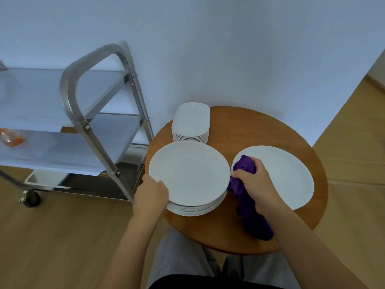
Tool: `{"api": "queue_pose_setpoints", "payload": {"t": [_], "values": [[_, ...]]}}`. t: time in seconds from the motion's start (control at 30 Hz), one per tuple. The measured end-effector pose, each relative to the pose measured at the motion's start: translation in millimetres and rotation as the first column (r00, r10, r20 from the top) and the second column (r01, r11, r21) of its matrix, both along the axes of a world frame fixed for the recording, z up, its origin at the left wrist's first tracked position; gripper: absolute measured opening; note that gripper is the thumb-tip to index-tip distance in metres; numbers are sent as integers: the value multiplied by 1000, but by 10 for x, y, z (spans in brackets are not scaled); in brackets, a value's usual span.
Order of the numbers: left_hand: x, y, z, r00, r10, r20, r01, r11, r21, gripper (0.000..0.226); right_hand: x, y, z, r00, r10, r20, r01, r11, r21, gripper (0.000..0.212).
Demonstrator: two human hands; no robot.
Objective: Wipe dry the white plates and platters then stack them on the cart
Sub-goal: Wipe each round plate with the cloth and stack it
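Stack of round white plates (189, 174) sits at the round wooden counter's (260, 126) near-left, beside the steel cart (87, 113). Left hand (151, 193) grips the top plate's rim, likely to lift it. Right hand (255, 182) clutches the purple cloth (250, 213) over the oval platter (287, 176), ready for wiping. Rectangular plate stack (191, 122) waits behind.

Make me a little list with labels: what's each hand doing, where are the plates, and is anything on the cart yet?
left hand: grips the near-left edge of the top plate of the round stack
right hand: grips the purple cloth, over the left part of the oval platter
rectangular stack: at the back of the table
oval platter: lies alone on the table, right side
cart: left of the table; no plates visible on it, only an orange thing on its middle shelf
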State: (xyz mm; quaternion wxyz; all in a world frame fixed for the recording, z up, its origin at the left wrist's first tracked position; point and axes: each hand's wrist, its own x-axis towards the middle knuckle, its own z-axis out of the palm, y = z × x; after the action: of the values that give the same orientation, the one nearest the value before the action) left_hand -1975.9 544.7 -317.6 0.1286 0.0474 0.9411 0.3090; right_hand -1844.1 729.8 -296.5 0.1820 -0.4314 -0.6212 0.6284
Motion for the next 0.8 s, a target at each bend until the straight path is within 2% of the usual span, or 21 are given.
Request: {"api": "queue_pose_setpoints", "payload": {"t": [0.13, 0.3, 0.4, 0.47, 0.53, 0.63, 0.7, 0.8], "values": [[65, -19, -54, 999, -12, -49, 4, 987, -162, 25, -43, -18, -25, 1000, 16, -8, -16, 1000, 24, 66], [166, 7, 62, 988, -41, -146, 5, 971, -240, 50, -11, 27, -11, 1000, 14, 6, -15, 999, 44, 67], [373, 70, 213, 949, -80, -305, 21, 981, -192, 57, 90, 112, 37, 1000, -16, 4, 16, 999, 51, 66], [595, 221, 274, 918, -158, -364, 130, 986, -100, 52, 203, 185, 70, 999, -42, -8, 42, 998, 45, 65], [845, 469, 248, 907, -279, -315, 285, 958, -30, 39, 347, 265, 88, 997, -71, -31, 72, 997, 39, 63], [1154, 876, 61, 888, -435, -149, 449, 890, 77, 22, 588, 392, 88, 988, -129, -91, 131, 991, 24, 59], [1254, 1102, -75, 886, -464, -18, 460, 872, 169, 25, 736, 488, 73, 971, -180, -157, 181, 983, -4, 53], [1248, 1351, -257, 888, -449, 102, 428, 887, 174, 40, 915, 617, 42, 945, -247, -215, 242, 969, -50, 52]]}}
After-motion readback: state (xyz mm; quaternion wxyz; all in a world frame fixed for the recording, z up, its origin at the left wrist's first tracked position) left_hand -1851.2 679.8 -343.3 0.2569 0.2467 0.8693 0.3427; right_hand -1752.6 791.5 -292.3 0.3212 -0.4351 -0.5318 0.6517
